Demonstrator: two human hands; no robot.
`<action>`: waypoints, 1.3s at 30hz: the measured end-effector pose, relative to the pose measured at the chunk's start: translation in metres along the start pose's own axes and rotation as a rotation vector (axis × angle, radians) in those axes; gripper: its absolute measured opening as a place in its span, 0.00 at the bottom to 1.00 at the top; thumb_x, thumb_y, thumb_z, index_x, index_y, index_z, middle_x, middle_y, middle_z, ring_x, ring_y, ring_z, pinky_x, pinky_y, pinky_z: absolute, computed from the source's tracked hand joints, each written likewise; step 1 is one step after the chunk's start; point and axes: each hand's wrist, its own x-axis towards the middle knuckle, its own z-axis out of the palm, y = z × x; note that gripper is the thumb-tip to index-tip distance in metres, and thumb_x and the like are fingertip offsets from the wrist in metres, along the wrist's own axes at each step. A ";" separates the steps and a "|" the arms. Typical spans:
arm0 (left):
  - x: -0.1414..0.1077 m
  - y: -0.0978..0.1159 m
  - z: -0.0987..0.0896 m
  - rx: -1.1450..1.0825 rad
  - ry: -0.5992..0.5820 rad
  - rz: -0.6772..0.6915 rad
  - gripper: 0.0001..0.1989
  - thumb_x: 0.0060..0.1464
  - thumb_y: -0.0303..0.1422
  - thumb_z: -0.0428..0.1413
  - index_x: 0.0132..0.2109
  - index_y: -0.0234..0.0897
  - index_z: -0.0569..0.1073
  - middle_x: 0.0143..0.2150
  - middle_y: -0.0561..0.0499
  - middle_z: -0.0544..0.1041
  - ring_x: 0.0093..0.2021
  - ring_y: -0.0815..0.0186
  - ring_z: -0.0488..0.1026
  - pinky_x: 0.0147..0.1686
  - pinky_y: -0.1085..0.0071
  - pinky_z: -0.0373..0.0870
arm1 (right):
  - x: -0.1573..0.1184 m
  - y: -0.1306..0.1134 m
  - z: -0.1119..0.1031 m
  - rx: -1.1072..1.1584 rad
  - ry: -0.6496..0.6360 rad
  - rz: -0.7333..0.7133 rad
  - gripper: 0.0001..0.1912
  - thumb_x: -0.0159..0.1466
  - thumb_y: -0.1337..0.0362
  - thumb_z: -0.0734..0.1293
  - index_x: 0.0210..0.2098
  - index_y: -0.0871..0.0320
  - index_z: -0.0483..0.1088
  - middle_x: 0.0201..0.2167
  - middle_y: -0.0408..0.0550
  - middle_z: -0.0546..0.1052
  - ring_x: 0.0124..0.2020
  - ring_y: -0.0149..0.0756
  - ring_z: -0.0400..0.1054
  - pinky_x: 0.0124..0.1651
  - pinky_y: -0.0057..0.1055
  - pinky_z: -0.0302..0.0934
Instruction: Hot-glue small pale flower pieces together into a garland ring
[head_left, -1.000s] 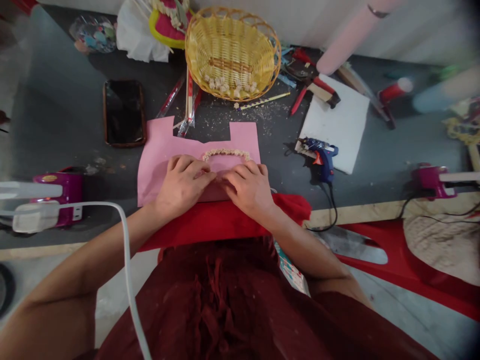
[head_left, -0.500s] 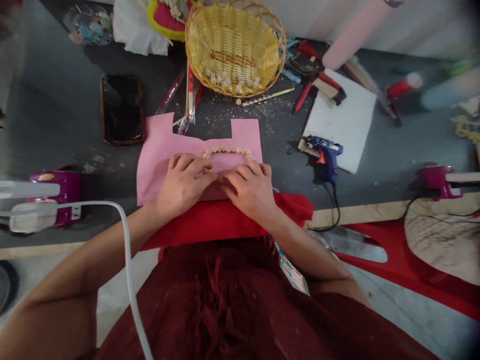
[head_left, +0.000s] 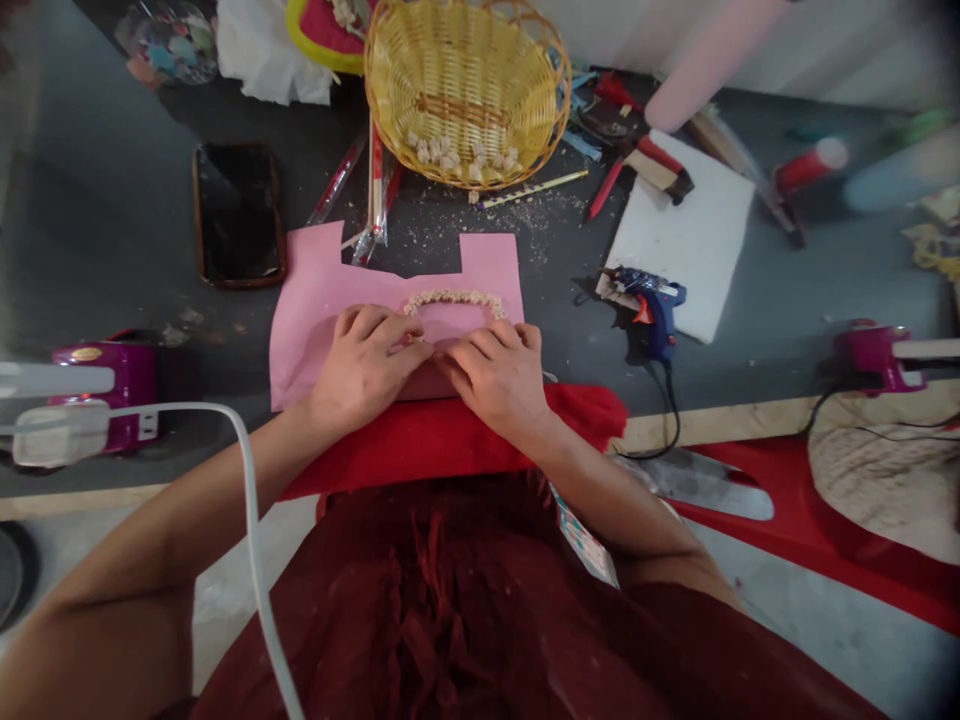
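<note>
Both hands rest over the lower part of a pink sheet (head_left: 311, 300), their fingertips nearly meeting. My left hand (head_left: 369, 362) has its thumb and fingers pinched together; what they hold is too small to make out. Beside it, my right hand (head_left: 495, 372) has curled fingers pressed together, and anything in them is hidden. A beaded strand (head_left: 454, 297) curves across the pink sheet just above the fingers, its two ends running down to the hands. Red cloth (head_left: 420, 440) lies under the wrists at the table edge.
A wicker basket (head_left: 472, 85) with small pale pieces stands behind the sheet. A phone (head_left: 238, 215) lies at left. On the right are a blue glue gun (head_left: 658, 312), its cord, a white board (head_left: 705, 235) and pliers (head_left: 664, 165). A white cable (head_left: 251, 500) crosses my left arm.
The view has shifted slightly, so the phone and basket appear a little farther left and up. Both hands keep nearly the same pose above the pink sheet.
</note>
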 end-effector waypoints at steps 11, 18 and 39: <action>-0.001 -0.002 0.002 -0.004 -0.001 0.014 0.11 0.64 0.30 0.52 0.46 0.47 0.79 0.48 0.47 0.79 0.49 0.55 0.68 0.47 0.55 0.63 | -0.002 0.001 0.002 -0.002 0.016 -0.007 0.12 0.71 0.56 0.62 0.38 0.54 0.74 0.37 0.47 0.79 0.46 0.43 0.64 0.48 0.44 0.47; 0.000 -0.002 0.003 0.052 0.068 0.069 0.09 0.65 0.31 0.52 0.45 0.44 0.78 0.47 0.49 0.79 0.47 0.57 0.69 0.46 0.58 0.63 | 0.000 0.000 0.001 -0.021 0.009 -0.005 0.11 0.70 0.58 0.63 0.36 0.54 0.75 0.35 0.45 0.80 0.45 0.40 0.63 0.48 0.42 0.46; 0.001 -0.002 0.003 0.053 0.079 0.093 0.08 0.65 0.30 0.54 0.45 0.42 0.78 0.46 0.49 0.79 0.46 0.57 0.68 0.45 0.58 0.62 | -0.001 0.000 0.005 -0.064 0.058 -0.010 0.13 0.71 0.56 0.63 0.35 0.55 0.74 0.34 0.46 0.79 0.44 0.40 0.63 0.47 0.42 0.46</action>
